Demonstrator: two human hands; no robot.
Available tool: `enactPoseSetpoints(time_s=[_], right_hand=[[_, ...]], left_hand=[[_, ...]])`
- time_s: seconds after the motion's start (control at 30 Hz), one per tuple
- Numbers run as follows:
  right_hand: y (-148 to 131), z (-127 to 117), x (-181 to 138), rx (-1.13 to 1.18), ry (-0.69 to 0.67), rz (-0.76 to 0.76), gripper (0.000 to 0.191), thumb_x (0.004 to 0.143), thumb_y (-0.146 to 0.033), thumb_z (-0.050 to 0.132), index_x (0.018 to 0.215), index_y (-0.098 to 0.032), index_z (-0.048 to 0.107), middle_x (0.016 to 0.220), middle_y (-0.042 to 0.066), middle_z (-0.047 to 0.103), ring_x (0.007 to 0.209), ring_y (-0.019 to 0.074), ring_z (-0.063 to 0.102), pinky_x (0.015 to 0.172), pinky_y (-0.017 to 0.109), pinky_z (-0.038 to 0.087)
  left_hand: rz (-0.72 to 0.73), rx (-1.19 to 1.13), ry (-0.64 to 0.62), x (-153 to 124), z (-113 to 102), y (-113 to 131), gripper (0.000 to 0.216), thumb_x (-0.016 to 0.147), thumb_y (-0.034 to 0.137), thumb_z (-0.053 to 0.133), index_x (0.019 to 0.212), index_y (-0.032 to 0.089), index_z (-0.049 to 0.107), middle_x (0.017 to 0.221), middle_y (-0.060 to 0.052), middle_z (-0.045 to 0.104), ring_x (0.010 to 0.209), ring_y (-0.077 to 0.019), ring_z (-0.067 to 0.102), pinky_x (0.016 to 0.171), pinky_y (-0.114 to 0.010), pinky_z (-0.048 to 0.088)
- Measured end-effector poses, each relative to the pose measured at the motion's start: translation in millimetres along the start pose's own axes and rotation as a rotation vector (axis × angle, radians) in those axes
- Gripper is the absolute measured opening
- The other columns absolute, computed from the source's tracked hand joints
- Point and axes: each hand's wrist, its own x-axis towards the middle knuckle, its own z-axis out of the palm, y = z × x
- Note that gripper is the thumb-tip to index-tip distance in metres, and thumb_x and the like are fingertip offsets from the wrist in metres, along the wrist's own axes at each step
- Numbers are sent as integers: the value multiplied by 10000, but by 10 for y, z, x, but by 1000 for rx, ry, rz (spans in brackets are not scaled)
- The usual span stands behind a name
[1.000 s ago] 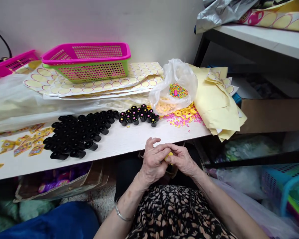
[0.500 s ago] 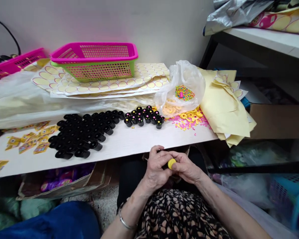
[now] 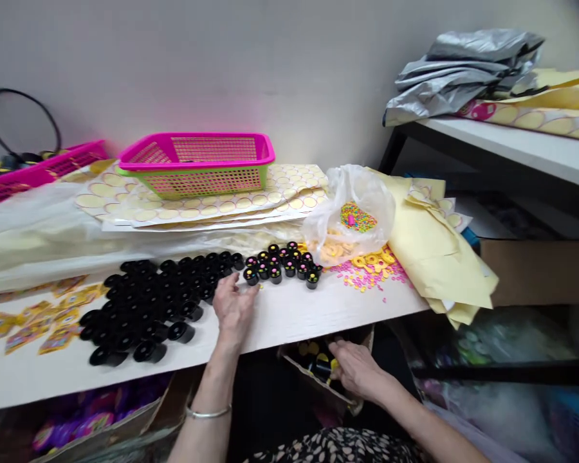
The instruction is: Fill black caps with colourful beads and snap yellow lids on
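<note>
At far left, flat on the white table (image 3: 289,318), yellow packets (image 3: 58,337), loosely scattered. Next, black cups (image 3: 145,302), closely massed. At the right edge of these, left hand (image 3: 234,312), thumb and fingers parted, nothing visible between; contact with the nearest cups impossible to tell. Just beside, a smaller group of dotted cups (image 3: 275,274), pink or yellow at the centre. Below the table edge, a cardboard box (image 3: 302,369), holding black-and-yellow pieces (image 3: 322,368). At the box's right side, right hand (image 3: 359,370), fingers bent down over the contents; gripping or loose, impossible to tell. Further right, a plastic bag (image 3: 367,186) with coloured beads (image 3: 359,220); beside it, yellow rings (image 3: 374,260) and loose pellets (image 3: 361,280). Step in hand, as judged: putting a piece into the box while reaching for a cup. Next move, as judged: closing left thumb and fingers on one cup without tipping neighbours.
</note>
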Motion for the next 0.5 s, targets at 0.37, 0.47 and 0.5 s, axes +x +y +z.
enactPoseSetpoints(time_s=[0.37,0.47,0.5], right_hand=[[354,-1106,232,353,723,128,177,811,-287,474,808,-173,609,794,40,606,750,172,534,699,274,398],[526,-1264,551,51,886,251,218,816,-300,469,906,-163,612,958,91,595,894,208,523,772,301,386],[558,-1300,643,-35,865,274,233,817,-310,473,930,-160,611,1001,103,586,932,218,514,785,305,380]], left_hand=[[-147,-132,25,65,18,-30,439,583,435,665,921,155,684,625,27,553,544,-114,477,566,-251,377],[-197,-154,10,16,-28,-22,463,558,454,691,909,152,689,634,23,572,558,-118,497,558,-247,380],[-194,-163,15,-6,-48,-3,466,556,452,697,909,149,688,646,18,581,569,-121,505,559,-246,386]])
